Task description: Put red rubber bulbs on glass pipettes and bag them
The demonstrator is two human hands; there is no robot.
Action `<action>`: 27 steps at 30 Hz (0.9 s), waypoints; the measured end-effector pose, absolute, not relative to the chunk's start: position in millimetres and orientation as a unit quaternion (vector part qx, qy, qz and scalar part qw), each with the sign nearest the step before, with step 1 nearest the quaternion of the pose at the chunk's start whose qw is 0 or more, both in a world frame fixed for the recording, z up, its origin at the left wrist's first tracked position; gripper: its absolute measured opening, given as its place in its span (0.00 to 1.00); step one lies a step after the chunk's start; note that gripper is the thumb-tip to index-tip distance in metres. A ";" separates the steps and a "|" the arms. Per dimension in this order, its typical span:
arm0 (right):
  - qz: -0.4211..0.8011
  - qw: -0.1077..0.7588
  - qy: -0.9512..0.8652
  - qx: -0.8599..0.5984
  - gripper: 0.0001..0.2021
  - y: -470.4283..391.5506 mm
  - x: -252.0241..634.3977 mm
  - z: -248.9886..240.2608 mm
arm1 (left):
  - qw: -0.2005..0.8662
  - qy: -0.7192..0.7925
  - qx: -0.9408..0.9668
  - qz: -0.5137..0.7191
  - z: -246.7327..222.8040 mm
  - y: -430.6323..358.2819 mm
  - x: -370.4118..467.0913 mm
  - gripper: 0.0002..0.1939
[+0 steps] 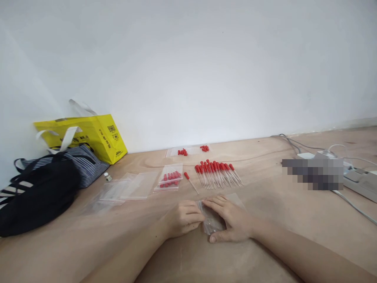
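A clear zip-lock bag (212,221) lies on the wooden table in front of me, between my two hands. My left hand (183,218) has its fingers curled together at the bag's left edge, pinching it. Across the right part of the bag rests my right hand (234,220), fingers stretched out and thumb spread away, pressing it down. Just beyond the hands, a single red-topped dropper (191,182) lies apart from a row of several red-topped droppers (216,173). Left of these, filled zip-lock bags (170,177) hold more red-topped droppers, partly overlapping.
Flat clear bags (129,186) are spread at the left, near a small white-capped bottle (108,177). Loose red rubber bulbs (182,152) lie by the wall. A yellow bag (108,137) and a black bag (44,196) stand far left. Cables and a power strip (361,182) lie right.
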State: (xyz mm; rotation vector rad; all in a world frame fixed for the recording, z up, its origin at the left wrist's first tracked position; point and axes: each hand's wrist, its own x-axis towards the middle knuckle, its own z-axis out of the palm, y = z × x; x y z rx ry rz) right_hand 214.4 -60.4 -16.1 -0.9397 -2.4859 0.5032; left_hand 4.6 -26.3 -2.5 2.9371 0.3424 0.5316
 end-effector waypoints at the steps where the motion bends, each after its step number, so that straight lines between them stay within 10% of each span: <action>1: 0.184 0.216 -0.898 -0.337 0.40 -60.1 214.5 -16.0 | 0.067 0.108 0.975 0.180 -1.8 -25.0 4.2 0.13; 27: 0.231 0.219 -0.857 -0.404 0.51 -56.0 208.8 -23.3 | 0.085 0.109 0.929 0.344 -20.3 -25.8 13.4 0.06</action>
